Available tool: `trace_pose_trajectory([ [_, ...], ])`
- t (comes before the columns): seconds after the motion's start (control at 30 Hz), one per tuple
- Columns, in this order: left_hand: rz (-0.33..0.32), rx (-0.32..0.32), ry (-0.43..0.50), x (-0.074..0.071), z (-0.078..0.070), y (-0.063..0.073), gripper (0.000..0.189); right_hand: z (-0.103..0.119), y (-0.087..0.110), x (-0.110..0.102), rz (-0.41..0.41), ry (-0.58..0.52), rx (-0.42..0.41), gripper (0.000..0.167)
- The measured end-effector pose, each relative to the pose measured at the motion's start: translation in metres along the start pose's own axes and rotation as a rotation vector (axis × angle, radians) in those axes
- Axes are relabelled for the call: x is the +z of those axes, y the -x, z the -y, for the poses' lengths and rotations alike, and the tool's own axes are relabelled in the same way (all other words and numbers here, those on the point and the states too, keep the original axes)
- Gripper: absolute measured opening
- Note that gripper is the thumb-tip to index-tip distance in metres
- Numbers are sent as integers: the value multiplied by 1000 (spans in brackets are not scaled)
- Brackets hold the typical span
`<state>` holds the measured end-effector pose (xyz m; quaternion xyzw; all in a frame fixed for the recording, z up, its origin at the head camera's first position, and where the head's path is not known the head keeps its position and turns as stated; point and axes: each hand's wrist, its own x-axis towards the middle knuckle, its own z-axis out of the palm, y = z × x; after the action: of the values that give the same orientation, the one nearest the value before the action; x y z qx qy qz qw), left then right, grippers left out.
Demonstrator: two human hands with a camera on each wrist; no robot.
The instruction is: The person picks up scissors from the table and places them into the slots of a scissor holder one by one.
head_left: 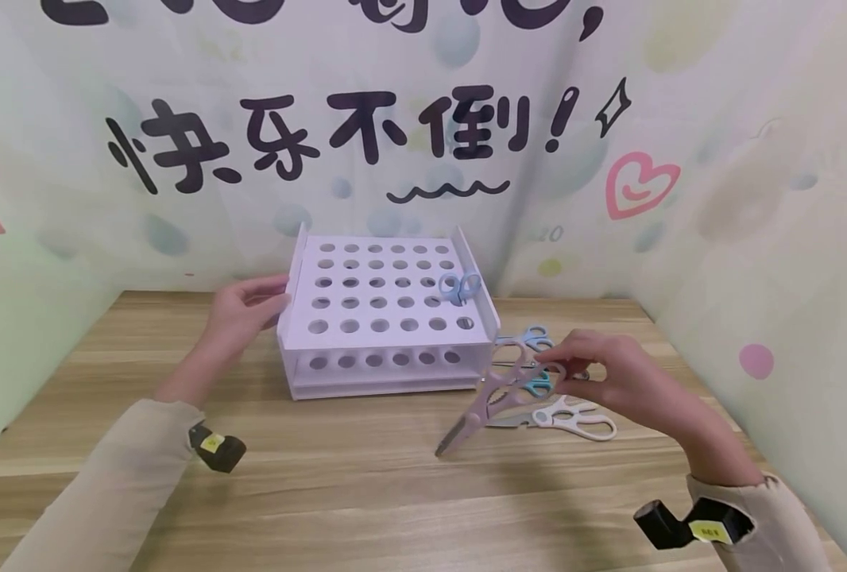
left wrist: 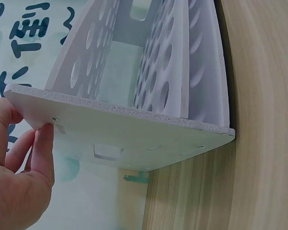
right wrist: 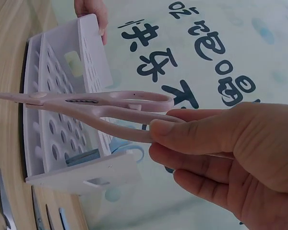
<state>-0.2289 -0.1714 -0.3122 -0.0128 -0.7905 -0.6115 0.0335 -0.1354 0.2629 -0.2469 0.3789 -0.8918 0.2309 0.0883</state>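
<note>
A white rack (head_left: pixel 388 343) with rows of round holes stands on the table. My left hand (head_left: pixel 233 318) holds the edge of its left side panel (left wrist: pixel 91 122), thumb and fingertips at the upper corner. Blue-handled scissors (head_left: pixel 458 297) stand in a hole near the rack's right side, blades down through it. In my right hand (head_left: pixel 616 373) a pair of pink scissors (head_left: pixel 477 417) is pinched by one handle loop, tilted with the tip pointing down and left. They hang just off the rack's front right corner. The right wrist view shows the thumb (right wrist: pixel 177 130) lying on the handle.
White scissors (head_left: pixel 541 417) lie on the wooden table (head_left: pixel 323 492) below my right hand. Blue scissors (head_left: pixel 538 338) and teal-handled scissors (head_left: pixel 541 384) lie behind them, partly covered by the pink pair. A printed cloth (head_left: pixel 366 191) hangs behind the table.
</note>
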Motion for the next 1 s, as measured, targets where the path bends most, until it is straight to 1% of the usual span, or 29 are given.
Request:
trace_pose_trajectory([
  [0.23,-6,11,8,-2,1,2,46,6,-16,0,12,6,-42,40],
  [0.43,-10,1,17,0,2,-1,47,10,-27,-1,50,-5,-50,40],
  [0.57,-9,4,16,2,3,-2,46,15,-36,-2,78,17,-57,41],
  [0.67,-10,9,17,2,3,-1,46,20,-45,-4,115,32,-65,39],
  [0.83,-15,3,29,2,3,0,45,30,-59,-5,200,42,-61,35],
  [1.0,-24,8,41,2,2,0,44,36,-71,-5,257,13,-84,31],
])
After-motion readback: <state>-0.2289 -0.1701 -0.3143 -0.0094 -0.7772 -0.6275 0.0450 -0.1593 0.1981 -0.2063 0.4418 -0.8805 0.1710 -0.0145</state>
